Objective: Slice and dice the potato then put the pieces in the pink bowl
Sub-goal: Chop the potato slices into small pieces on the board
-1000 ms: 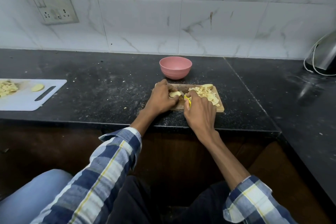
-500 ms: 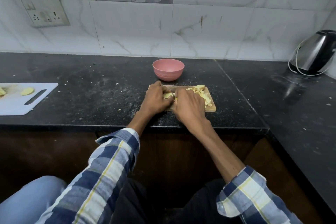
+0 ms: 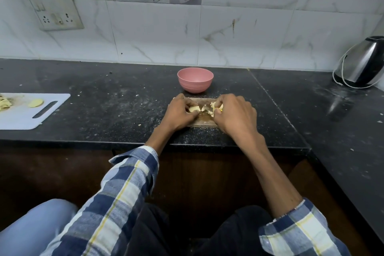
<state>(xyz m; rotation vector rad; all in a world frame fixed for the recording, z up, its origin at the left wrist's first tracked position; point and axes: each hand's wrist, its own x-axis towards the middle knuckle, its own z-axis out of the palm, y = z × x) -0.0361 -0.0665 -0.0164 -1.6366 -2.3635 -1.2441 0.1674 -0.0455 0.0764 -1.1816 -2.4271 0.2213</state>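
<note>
Small board sits at front-centre of table, w/ potato pieces on it. Left hand on board's left part, right hand on its right; pieces btwn them. Bowl just behind board. Second board far left, w/ a slice on it. Kettle far right at back, by wall. Socket plate on wall, upper left.

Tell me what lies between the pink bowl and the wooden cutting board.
In the head view, only a narrow strip of bare black countertop separates the pink bowl from the wooden cutting board's far edge; nothing else shows there.
</note>
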